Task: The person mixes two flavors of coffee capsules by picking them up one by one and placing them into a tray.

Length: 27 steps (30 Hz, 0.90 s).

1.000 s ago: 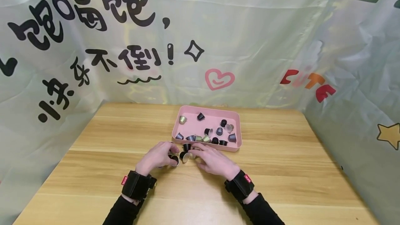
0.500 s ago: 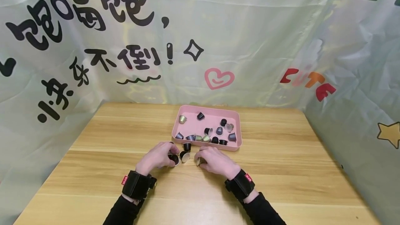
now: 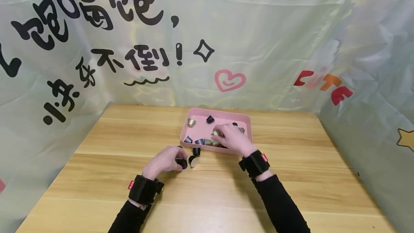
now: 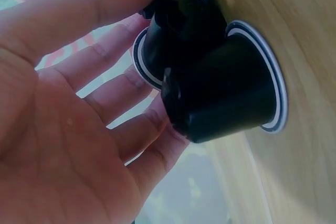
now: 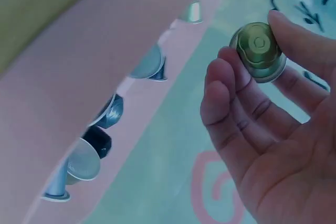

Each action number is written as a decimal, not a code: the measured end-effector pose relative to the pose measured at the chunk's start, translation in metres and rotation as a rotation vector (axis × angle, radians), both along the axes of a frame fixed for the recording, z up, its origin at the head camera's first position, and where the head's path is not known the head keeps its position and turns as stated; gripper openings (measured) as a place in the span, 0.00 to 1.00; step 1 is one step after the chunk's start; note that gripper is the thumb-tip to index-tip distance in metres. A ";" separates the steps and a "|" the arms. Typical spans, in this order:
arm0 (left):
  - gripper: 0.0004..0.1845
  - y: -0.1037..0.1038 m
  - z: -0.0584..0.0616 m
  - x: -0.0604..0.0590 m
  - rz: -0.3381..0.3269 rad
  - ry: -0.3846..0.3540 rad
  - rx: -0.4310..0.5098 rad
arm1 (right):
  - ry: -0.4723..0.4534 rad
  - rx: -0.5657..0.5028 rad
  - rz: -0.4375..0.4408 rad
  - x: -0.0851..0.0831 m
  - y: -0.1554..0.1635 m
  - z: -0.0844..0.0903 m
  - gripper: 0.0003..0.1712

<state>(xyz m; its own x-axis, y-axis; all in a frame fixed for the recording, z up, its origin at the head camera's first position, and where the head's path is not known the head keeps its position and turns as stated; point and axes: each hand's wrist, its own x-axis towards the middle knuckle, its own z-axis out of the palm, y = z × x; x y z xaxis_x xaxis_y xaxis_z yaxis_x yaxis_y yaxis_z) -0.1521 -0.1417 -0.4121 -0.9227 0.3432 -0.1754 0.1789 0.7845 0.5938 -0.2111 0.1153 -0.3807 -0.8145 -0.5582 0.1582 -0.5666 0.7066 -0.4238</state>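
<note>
My left hand (image 3: 170, 159) rests on the wooden table (image 3: 291, 175), thumb and fingers curled around black coffee capsules (image 3: 182, 164). In the left wrist view that hand (image 4: 126, 56) cups two black capsules (image 4: 220, 90) standing rim-down against the wood. My right hand (image 3: 226, 136) is above the pink tray (image 3: 216, 112) and pinches a gold-green capsule (image 3: 216, 132). In the right wrist view the thumb and two fingers (image 5: 231, 72) hold this capsule (image 5: 260, 48) over the tray's wall (image 5: 79, 51).
Several capsules lie in the tray, among them a gold one (image 3: 192, 122) and a black one (image 3: 210, 119). Two more capsules (image 3: 196, 150) (image 3: 193, 161) sit on the table before the tray. Printed cloth walls (image 3: 207, 46) enclose the table on three sides.
My right hand picked a gold-green capsule off the table beside the left hand and carried it up and away over the tray. The left hand stayed put.
</note>
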 end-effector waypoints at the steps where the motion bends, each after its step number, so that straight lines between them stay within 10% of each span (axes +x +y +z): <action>1: 0.21 0.000 0.000 0.000 0.000 -0.003 -0.002 | -0.016 0.017 -0.016 -0.005 -0.001 0.000 0.04; 10: 0.20 0.001 -0.002 0.000 -0.006 0.002 -0.013 | -0.100 0.038 -0.151 -0.025 -0.009 -0.006 0.18; 27: 0.24 0.008 -0.002 0.000 -0.060 0.081 -0.035 | 0.127 -0.196 -0.277 0.022 0.052 -0.015 0.17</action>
<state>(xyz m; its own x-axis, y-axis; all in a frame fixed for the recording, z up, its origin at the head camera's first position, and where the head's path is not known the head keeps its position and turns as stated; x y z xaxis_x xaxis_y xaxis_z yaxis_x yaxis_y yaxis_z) -0.1524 -0.1340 -0.4138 -0.9124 0.3931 -0.1141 0.2722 0.7910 0.5480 -0.1895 0.1675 -0.3961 -0.8974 -0.2686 0.3502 -0.4222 0.7531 -0.5045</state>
